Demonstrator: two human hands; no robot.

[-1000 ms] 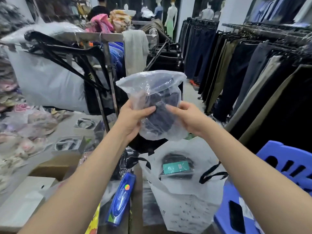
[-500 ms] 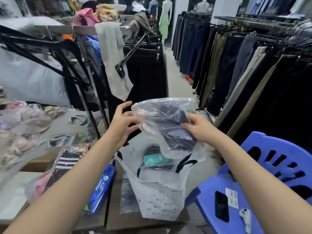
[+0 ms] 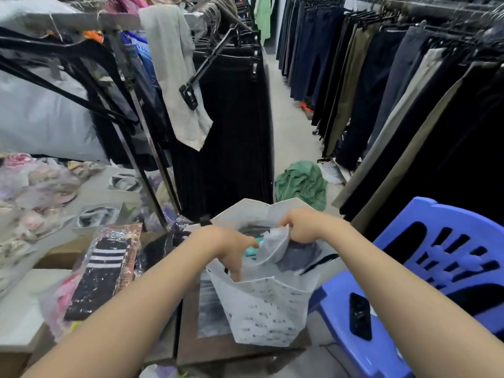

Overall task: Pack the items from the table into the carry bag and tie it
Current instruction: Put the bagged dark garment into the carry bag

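A striped sock pack [image 3: 101,271] is lying on the left side of the table [image 3: 196,349]. The left hand [image 3: 229,248] is reaching down into the white carry bag [image 3: 267,312], which is standing open at the table's right edge. Its fingers are dipping behind the bag's near wall, so I cannot tell whether they are gripping anything. The right hand [image 3: 302,227] is pinching the top of a clear packet [image 3: 272,248] of dark cloth, which is sitting in the bag's mouth beside a teal box [image 3: 249,251]. A phone [image 3: 360,315] is lying on the blue chair [image 3: 436,263].

Even indoor light, blurred warped edges
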